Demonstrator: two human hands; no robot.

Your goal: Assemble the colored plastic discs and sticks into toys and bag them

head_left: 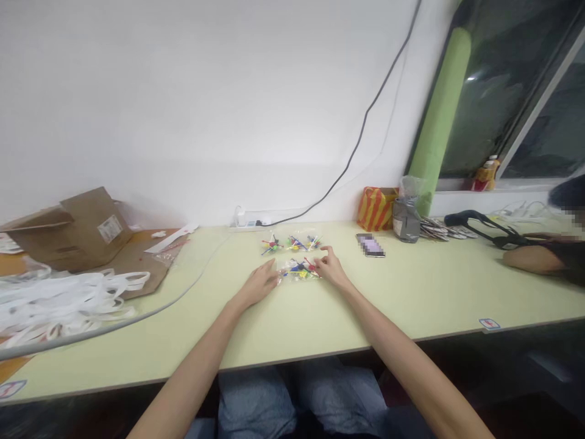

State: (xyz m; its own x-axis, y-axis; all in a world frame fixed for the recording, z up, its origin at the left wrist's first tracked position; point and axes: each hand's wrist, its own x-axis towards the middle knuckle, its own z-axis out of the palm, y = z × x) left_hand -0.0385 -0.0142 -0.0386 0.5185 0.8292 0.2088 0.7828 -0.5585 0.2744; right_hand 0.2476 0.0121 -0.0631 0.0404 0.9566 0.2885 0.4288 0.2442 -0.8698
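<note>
Between my hands a clear plastic packet [299,270] with blue, red and yellow plastic pieces inside lies flat on the pale green table. My left hand [261,282] has its fingers closed at the packet's left end. At the right end, the fingers of my right hand [329,268] are curled in a pinch on the packet, with one finger raised. Just beyond lie more clear packets [296,242] of similar coloured pieces, in a row and apart from my hands. What exactly the pieces are is too small to tell.
Left are an open cardboard box [68,235] and a heap of white straps [64,299]; a grey cable [150,312] crosses the table there. A phone [371,245], striped bag [377,208] and grey container [406,219] stand right. A co-worker's arm [534,259] rests far right.
</note>
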